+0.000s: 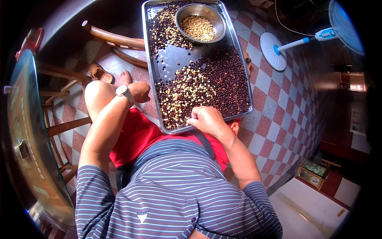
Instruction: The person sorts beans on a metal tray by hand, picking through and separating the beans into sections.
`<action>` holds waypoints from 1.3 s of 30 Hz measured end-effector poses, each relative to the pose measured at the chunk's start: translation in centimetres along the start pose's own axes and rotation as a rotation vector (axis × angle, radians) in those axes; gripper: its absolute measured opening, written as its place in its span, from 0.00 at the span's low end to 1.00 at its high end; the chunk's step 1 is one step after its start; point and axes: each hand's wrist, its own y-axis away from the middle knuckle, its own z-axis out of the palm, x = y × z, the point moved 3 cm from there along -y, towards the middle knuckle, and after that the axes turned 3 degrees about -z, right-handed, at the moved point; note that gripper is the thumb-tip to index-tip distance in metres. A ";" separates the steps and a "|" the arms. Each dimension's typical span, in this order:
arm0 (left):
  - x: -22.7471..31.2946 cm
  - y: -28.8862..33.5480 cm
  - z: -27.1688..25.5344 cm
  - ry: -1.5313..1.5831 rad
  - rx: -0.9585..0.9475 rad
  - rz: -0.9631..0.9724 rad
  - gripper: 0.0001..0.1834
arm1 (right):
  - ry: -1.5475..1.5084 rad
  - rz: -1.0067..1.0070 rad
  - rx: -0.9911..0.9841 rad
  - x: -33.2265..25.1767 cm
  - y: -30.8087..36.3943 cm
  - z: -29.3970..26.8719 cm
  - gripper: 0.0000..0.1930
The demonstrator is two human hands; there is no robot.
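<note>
A long metal tray [175, 65] holds dark reddish-black and pale cream beans. Mixed beans [185, 91] spread over its near left part, and mostly dark beans [229, 79] cover the right. My right hand [209, 119] is at the near edge, thumb and fingers pinched low over the mixed beans; whatever is between the fingertips is too small to make out. Off the tray's left side, my left hand [139, 92], with a watch on its wrist, is curled closed near my knee; its palm is hidden. At the tray's far end stands a steel bowl [219, 24] of pale beans.
A curved wooden piece [115, 38] reaches the tray's left side. Farther left stands a glass-topped table [28, 119]. A white and blue fan [274, 51] stands on the checkered floor [278, 99] to the right. A sandal [100, 73] lies beside my foot.
</note>
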 end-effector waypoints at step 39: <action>-0.3 -0.2 1.0 -0.035 0.181 -0.006 0.30 | 0.085 0.056 0.081 0.6 0.8 -1.3 0.06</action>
